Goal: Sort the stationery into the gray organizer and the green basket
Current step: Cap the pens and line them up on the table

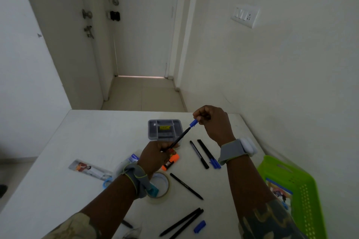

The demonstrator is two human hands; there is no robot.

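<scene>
**Both hands hold one pen above the worktop**

Both hands are raised: left hand [155, 156] grips the black pen [179, 137] low, right hand [212, 120] pinches its blue cap [194, 123]. Near lie two black pens [183, 222], a loose blue cap [199, 226], tape roll [160, 187]. Green basket [303, 190] sits at the right edge. Gray organizer [165, 129] stands farther, behind the held pen.

Dim, flat, greenish-grey light fills the room; the brightest spot is a thin strip of glare under the far door [143, 31]. Shadows on the desk [83, 141] are faint. Wide-angle distortion bends the edges, and the near corners look soft.
</scene>
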